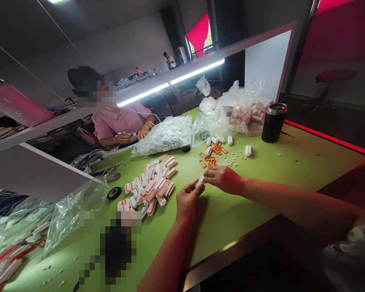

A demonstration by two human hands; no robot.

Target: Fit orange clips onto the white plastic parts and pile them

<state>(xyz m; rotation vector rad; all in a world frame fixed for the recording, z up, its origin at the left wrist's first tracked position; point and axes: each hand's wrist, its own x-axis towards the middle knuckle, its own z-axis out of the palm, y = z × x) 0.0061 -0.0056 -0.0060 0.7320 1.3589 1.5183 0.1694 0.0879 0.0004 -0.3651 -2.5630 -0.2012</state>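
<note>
Over the green table, my left hand point(187, 198) grips a white plastic connector housing point(200, 180) between thumb and fingers. My right hand point(224, 179) meets it at the far end of the housing, its fingers pinched together there. Whether a small part sits in those right fingertips is hidden. Just beyond my hands lie loose orange rectangular frames point(211, 161), several tiny white pegs point(229, 162) and a few white housings point(248, 150). To the left of my left hand is a heap of white housings with orange frames fitted point(152, 184).
A bag of white parts point(167, 136) and a bag of orange-and-white parts point(246, 115) stand at the back. A black tumbler point(273, 123) is at the right. Black tape point(114, 193) lies left of the heap. Across the table sits a person in pink point(121, 121).
</note>
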